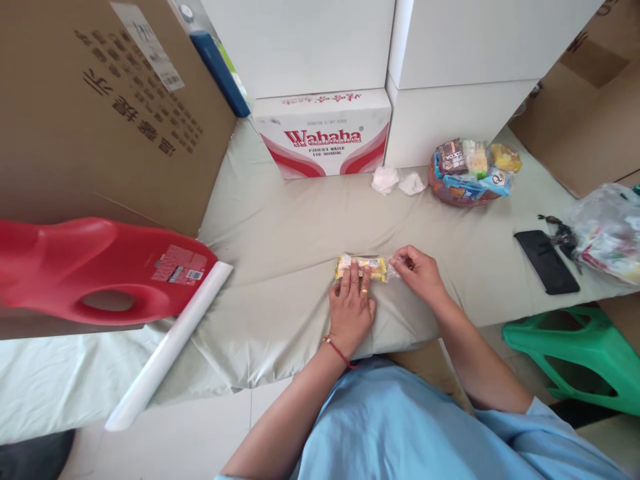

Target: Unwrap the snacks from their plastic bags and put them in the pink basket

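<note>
A small yellow snack packet [344, 268] lies on the cloth-covered table near its front edge. My left hand [353, 307] rests on it from the near side, fingers stretched out over its top; a ring and a red string bracelet show. At the packet's right end, my right hand [417, 268] pinches a piece of clear crinkled plastic wrap [393, 269] between thumb and fingers. Whether that wrap is joined to the packet is hard to see.
Behind stand a Wahaha water carton [323, 137], crumpled white tissues [385, 180] and a snack basket [457, 193]. On the right are a black phone [547, 262] and plastic bag [607, 230]. A red jug [150, 267] and white roll [170, 347] lie left; a green stool [595, 353] stands below.
</note>
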The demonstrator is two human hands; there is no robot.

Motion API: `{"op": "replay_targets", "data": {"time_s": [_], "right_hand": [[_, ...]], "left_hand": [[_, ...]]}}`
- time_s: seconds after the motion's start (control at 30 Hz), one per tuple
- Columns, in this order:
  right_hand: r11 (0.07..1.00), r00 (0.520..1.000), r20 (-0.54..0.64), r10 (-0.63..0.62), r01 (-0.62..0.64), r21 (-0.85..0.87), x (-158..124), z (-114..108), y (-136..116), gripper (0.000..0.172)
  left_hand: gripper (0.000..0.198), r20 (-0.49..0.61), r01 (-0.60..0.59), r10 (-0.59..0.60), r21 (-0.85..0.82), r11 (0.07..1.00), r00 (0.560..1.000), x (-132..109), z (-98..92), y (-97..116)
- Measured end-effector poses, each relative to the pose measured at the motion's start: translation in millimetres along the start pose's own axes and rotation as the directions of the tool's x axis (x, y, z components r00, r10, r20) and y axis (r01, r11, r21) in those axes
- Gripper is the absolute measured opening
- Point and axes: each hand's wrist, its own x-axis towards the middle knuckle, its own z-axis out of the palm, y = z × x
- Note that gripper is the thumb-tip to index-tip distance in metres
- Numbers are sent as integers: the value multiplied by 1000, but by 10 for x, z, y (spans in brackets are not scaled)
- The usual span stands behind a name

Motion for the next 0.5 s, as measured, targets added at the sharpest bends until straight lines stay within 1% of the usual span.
{"op": "replay_targets", "data": {"time_s": [0.07,0.13,0.17,0.23,0.33,0.4,0.5], "right_hand": [[1000,1000,-4,-3,3,0,18,57,-115,18],[996,999,8,-41,42,-73,75,158,-253,15],[989,998,35,-60,64,-137,111,221,-333,13],[946,990,125,-64,100,-307,185,357,-508,14],[840,971,239,15,117,-529,263,544,-744,22],[793,963,264,55,119,-597,283,638,-825,24],[767,956,291,27,167,-619,253,732,-807,23]], "left_hand": [[71,9,-1,1,2,1000,1000,4,-1,1],[71,21,-2,2,7,1000,1000,12,5,11],[71,25,-4,3,10,1000,1000,17,11,18],[70,30,-5,5,10,1000,1000,27,31,37],[64,17,0,0,-26,1000,1000,28,65,56],[61,-9,-3,3,-79,997,1000,7,78,46],[61,-47,-50,41,-207,977,998,-55,69,-25]]}}
